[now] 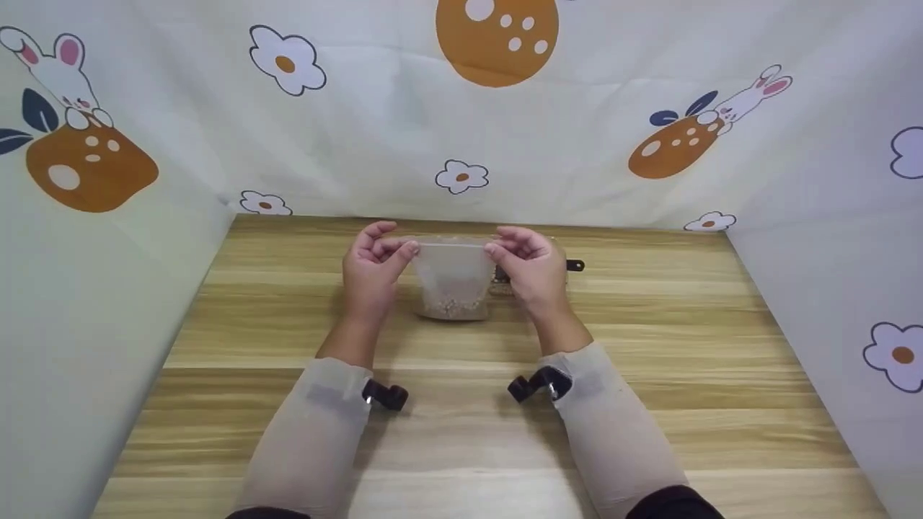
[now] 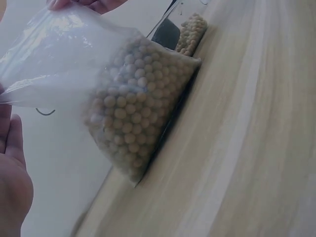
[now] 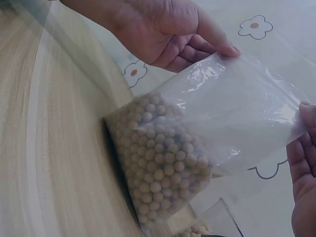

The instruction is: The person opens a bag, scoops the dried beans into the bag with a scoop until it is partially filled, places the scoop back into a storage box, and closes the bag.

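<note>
A clear plastic zip bag (image 1: 454, 277) stands between my hands, its lower part full of small round beige beans (image 2: 131, 111). The bag's bottom edge seems to rest on the wooden table. My left hand (image 1: 371, 270) pinches the bag's top left corner between thumb and fingers. At the top right corner, my right hand (image 1: 537, 270) pinches in the same way. The top edge is stretched between them; whether the seal is closed I cannot tell. In the right wrist view both hands show, the left hand (image 3: 168, 32) above and the right hand (image 3: 303, 173) at the right edge.
Behind my right hand, a clear container (image 3: 219, 215) holds more beige beans. A black handle (image 1: 575, 265) with a hole sticks out past that hand. Pale printed cloth (image 1: 389, 130) walls the wooden table (image 1: 447, 404) at the back and both sides.
</note>
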`<state>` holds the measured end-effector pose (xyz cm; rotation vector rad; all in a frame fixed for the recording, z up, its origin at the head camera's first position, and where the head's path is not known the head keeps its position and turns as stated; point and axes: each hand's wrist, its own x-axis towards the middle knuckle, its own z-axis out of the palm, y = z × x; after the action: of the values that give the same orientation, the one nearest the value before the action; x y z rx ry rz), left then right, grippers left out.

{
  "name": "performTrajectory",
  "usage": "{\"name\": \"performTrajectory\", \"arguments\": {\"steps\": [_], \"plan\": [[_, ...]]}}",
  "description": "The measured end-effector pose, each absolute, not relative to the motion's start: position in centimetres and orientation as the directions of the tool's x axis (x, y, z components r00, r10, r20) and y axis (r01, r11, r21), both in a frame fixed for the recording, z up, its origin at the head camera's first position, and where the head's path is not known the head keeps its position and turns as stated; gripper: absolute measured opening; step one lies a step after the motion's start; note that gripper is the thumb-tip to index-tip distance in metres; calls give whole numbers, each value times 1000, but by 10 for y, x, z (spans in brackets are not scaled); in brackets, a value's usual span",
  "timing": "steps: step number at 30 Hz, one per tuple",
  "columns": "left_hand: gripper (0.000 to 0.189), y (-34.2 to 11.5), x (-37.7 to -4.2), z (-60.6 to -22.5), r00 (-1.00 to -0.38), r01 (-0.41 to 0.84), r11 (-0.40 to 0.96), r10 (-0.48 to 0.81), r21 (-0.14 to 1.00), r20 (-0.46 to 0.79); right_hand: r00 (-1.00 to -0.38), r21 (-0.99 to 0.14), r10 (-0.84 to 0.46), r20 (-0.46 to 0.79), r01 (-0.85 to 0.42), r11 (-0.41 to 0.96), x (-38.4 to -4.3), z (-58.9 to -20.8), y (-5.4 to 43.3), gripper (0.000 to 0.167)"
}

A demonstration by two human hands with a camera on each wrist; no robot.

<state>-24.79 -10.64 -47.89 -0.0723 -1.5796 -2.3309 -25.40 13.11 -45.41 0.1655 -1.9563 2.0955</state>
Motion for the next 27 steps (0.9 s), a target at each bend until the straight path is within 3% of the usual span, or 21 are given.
{"name": "performTrajectory", "arguments": {"steps": [5,12,17,22,27], "plan": [[32,-107,-248,-478,-946,300,-345,-224,889,233,-957,-960,116,267,-275,-60,-256,-455,132,27],[31,-109,-248,-479,-949,292,-286,-204,913,239,-963,-960,108,248,-260,-109,-258,-456,133,36],[30,-110,-249,-478,-952,272,-264,-211,925,219,-970,-965,98,222,-233,-123,-259,-454,133,27],[34,-109,-252,-479,-956,254,-266,-215,930,200,-978,-976,84,190,-198,-94,-261,-452,134,22],[33,-107,-255,-481,-963,225,-292,-213,930,166,-984,-982,44,172,-175,-66,-262,-453,135,28]]}}
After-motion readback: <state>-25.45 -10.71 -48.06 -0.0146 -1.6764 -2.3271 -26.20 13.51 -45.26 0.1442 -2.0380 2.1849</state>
